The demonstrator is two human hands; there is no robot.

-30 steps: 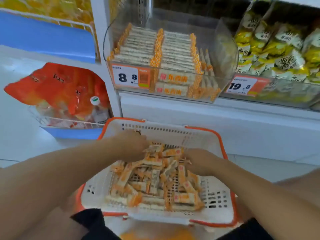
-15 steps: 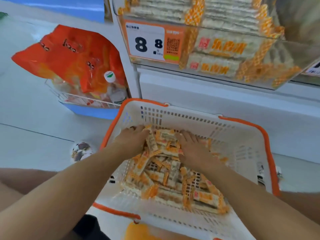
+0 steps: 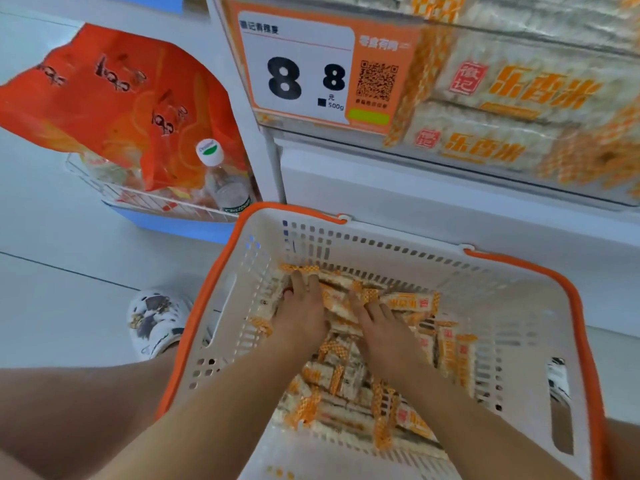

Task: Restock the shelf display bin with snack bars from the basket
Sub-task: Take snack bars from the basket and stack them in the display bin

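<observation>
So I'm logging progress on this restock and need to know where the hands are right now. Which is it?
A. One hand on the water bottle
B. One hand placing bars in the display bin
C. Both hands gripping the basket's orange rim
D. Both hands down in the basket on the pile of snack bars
D: the left hand and right hand both rest on the snack bars inside the basket, below the display bin.

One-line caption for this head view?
Both hands, left hand and right hand, gather snack bars in the basket below the display bin.

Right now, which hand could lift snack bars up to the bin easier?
Probably the right hand: the display bin sits up on its side. The left hand lies nearer the basket wall.
</observation>
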